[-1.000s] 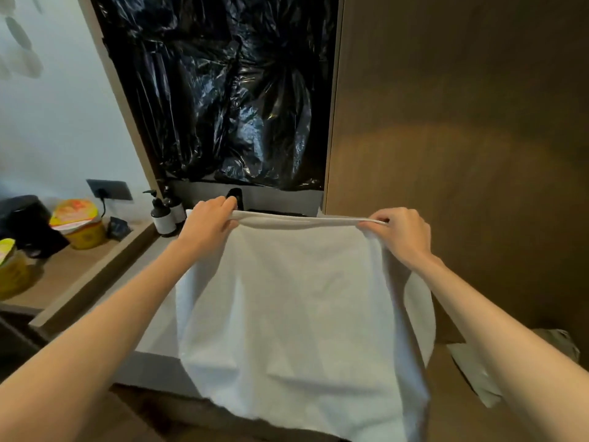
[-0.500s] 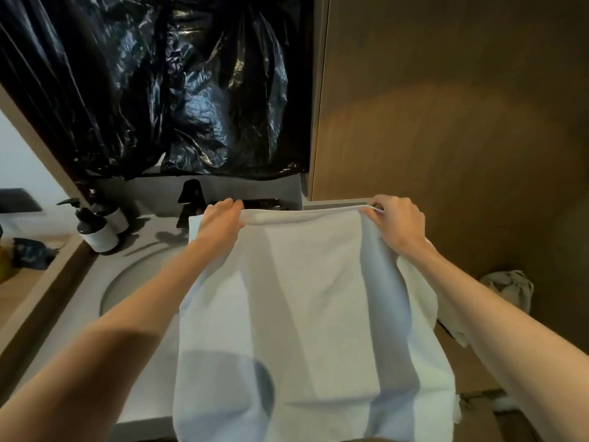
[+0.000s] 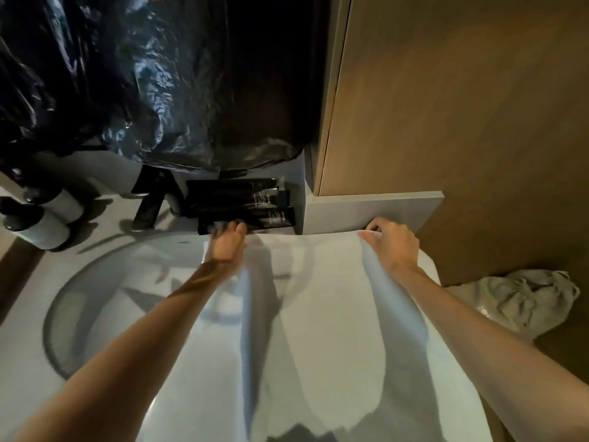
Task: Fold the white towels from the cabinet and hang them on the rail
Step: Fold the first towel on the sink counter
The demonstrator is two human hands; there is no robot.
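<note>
1. Since half a second ago both hands have dropped forward and down, and the towel [image 3: 322, 317], then held up in the air, now lies spread out low over the sink [image 3: 76, 301].
2. The right hand [image 3: 391, 247] has its fingers curled round the far right corner of the towel and grips it firmly.
3. The left hand [image 3: 225, 247] sits at the far left corner. It is blurred by motion, so I cannot tell whether it pinches the edge or only presses on it.
4. The towel stretches between the two hands with its far edge fairly straight. Its body runs back toward the person across the table [image 3: 28, 317].
5. The step in hand looks like laying the towel flat for the first fold. To do it well, keep the far edge taut and both corners level, smooth out the long ripple by the left forearm, then bring edge to edge squarely.
6. The cloth is white, thin and soft, and it shows smooth lengthwise waves rather than sharp creases. It will slide easily on the glossy table.
7. The sink is a shallow, smooth oval.
8. Just beyond the left hand lie flat black tubes [image 3: 245, 202], and a dark angular tap [image 3: 152, 199] stands beside them.
9. Round pump bottles [image 3: 44, 228] stand at the far left.
10. Above hangs a crinkled, shiny black plastic sheet [image 3: 143, 78].
11. To the right is a matt wood-grain cabinet panel [image 3: 471, 106], with a crumpled cloth [image 3: 526, 301] below it.
</note>
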